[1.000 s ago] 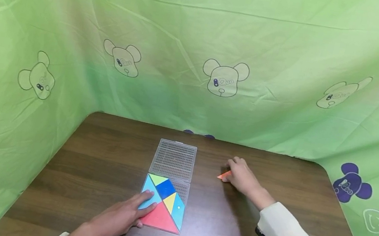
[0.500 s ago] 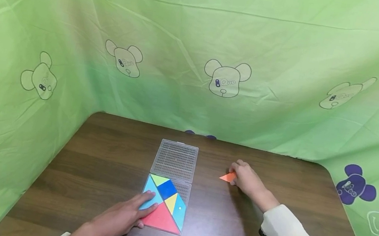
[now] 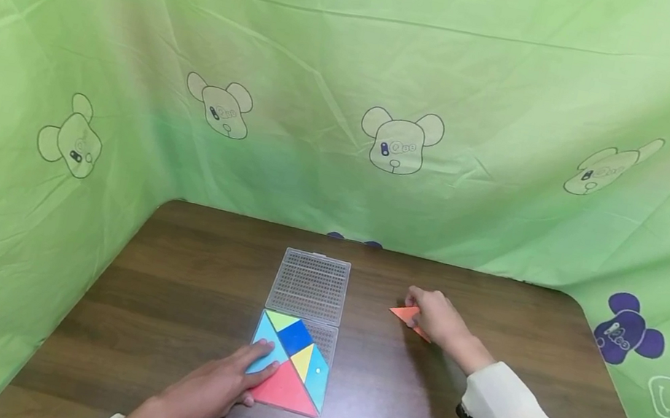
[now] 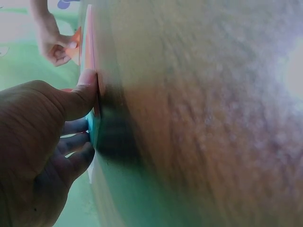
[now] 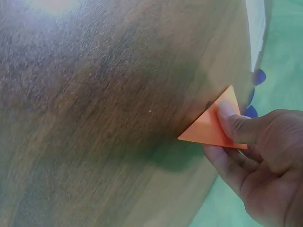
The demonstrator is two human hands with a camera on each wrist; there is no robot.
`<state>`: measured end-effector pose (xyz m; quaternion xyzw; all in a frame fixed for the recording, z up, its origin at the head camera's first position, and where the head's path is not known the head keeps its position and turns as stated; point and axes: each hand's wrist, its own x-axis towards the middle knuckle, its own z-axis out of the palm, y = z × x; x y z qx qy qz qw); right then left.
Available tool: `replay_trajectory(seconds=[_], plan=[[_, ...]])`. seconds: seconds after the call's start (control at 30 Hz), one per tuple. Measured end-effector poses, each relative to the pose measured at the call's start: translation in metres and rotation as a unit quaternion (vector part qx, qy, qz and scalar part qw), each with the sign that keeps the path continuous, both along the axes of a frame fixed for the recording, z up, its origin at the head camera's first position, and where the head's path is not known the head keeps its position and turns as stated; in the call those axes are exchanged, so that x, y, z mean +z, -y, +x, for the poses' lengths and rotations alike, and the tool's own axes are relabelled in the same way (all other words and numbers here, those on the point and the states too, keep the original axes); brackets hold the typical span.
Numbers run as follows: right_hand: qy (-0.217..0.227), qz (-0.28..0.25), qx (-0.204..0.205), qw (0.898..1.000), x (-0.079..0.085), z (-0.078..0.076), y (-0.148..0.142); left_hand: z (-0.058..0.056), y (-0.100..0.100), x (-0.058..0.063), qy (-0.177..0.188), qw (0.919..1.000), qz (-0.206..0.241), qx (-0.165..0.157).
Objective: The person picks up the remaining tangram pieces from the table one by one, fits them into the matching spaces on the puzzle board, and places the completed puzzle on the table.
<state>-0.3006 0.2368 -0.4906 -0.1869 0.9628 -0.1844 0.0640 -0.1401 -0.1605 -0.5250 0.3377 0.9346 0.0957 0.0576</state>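
Note:
My left hand [image 3: 216, 380] holds the near-left corner of a clear plastic tangram case [image 3: 324, 333], fingers over the pieces and thumb at the near edge. Under and beside those fingers lie a large light-blue triangle [image 3: 264, 330] and a large red triangle [image 3: 286, 389]. A green triangle [image 3: 281, 321], blue square [image 3: 295, 338], yellow triangle [image 3: 301, 361] and light-blue parallelogram [image 3: 316, 377] also sit in the case. The case's upper right corner shows bare grid. Right of it, my right hand [image 3: 439, 322] pinches an orange triangle [image 5: 208, 127] between thumb and fingers, just over the table.
The open, gridded lid [image 3: 309, 286] lies flat behind the case. Both are on a brown wooden table [image 3: 184, 273]. A green cloth [image 3: 287, 179] with printed bear heads hangs around the table's back and sides.
The orange triangle has turned in my right hand, so more of it shows now. That hand has shifted slightly to the right. My left hand stays on the case.

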Motion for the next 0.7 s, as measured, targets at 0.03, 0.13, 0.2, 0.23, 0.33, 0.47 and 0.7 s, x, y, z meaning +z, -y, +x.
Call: replay_trajectory(seconds=[0.03,0.13,0.2,0.23,0.33,0.47,0.7], plan=[[-0.001,-0.003,-0.004,1.000,0.001,0.001,0.001,0.000,0.000,0.000,0.000,1.0000,0.000,0.000],[-0.006,-0.012,-0.016,1.000,0.005,0.002,0.004,0.001,0.000,0.001,0.001,1.0000,0.000,0.003],[-0.008,-0.020,-0.027,0.999,0.007,0.002,0.006,0.001,0.000,0.002,0.003,1.0000,-0.001,0.004],[-0.003,-0.026,-0.033,0.999,0.008,0.003,0.007,0.001,0.000,0.002,0.005,1.0000,-0.002,0.005],[0.014,-0.052,-0.042,0.998,0.010,0.004,0.011,0.002,0.000,0.003,0.007,1.0000,-0.002,0.006],[0.018,-0.079,-0.040,0.996,0.013,0.008,0.019,0.001,-0.001,0.002,0.007,1.0000,-0.002,0.005],[-0.001,-0.106,-0.034,0.994,0.017,0.014,0.032,0.001,-0.001,0.001,0.002,1.0000,0.000,0.002]])
